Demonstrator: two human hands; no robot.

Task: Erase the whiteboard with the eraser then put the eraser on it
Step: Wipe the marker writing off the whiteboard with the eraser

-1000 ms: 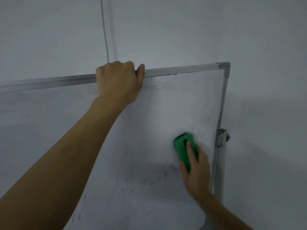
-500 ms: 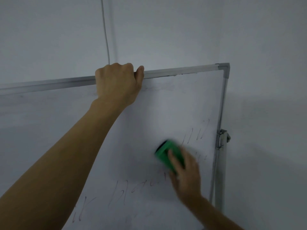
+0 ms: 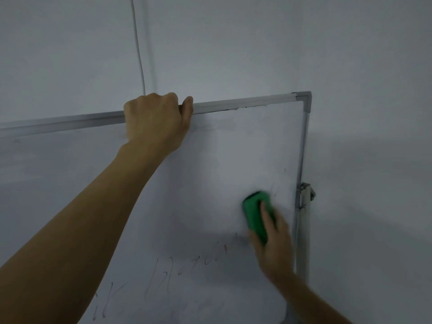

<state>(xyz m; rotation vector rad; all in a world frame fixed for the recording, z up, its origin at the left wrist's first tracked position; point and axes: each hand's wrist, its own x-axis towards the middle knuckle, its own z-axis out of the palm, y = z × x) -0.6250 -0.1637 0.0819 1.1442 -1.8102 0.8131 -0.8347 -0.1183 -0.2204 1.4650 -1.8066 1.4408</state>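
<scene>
The whiteboard (image 3: 233, 148) fills the lower left, framed by a grey metal rim. My left hand (image 3: 156, 120) is clamped over its top rim, fingers curled behind the board. My right hand (image 3: 273, 244) presses a green eraser (image 3: 256, 211) flat against the board near the right rim. Faint marker strokes (image 3: 187, 270) run across the board below and left of the eraser, and thin traces (image 3: 278, 183) sit just above it.
A grey bracket (image 3: 306, 195) clamps the board's right rim to a stand post (image 3: 302, 249). A white cable (image 3: 138, 45) runs down the wall behind the board. Bare grey wall lies to the right.
The eraser swept left and down half a second ago, then back right and up to near the right rim. The strokes by the right rim are fainter. My left hand stayed on the top rim.
</scene>
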